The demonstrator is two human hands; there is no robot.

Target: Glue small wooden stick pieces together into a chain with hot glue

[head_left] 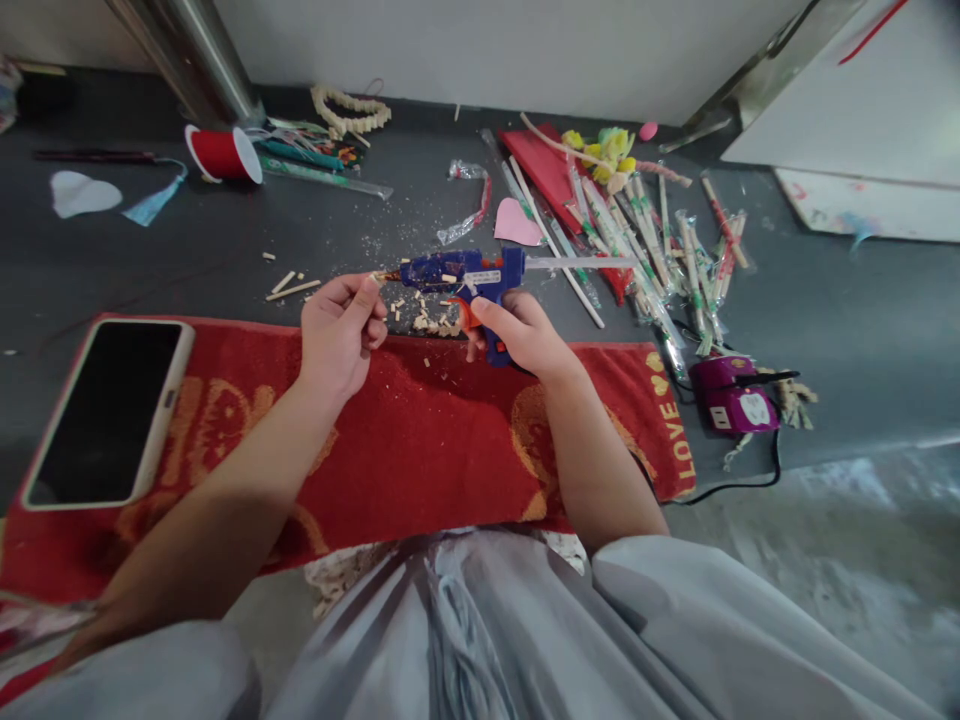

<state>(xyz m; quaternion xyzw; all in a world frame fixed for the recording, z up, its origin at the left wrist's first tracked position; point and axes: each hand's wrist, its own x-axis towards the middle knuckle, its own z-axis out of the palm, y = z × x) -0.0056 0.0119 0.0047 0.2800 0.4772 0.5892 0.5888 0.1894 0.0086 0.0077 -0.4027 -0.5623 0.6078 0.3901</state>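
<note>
A blue hot glue gun (pixel 446 269) with an orange trigger lies level in the grip of my right hand (pixel 517 325), its nozzle pointing left. From its back end sticks a clear glue stick (pixel 577 262). My left hand (pixel 346 325) is closed in a pinch right at the nozzle tip, around a small pale piece (pixel 377 279) that looks like a bit of wooden stick. Below the gun, several short pale stick pieces (pixel 435 325) and crumbs are scattered at the edge of a red towel (pixel 420 430).
A phone (pixel 109 410) rests on the towel's left end. Behind are a red ribbon spool (pixel 225 155), a pink paper heart (pixel 517 222) and several wrapped sticks (pixel 637 235). At right stands a purple box (pixel 733 393) with a black cord (pixel 778 465).
</note>
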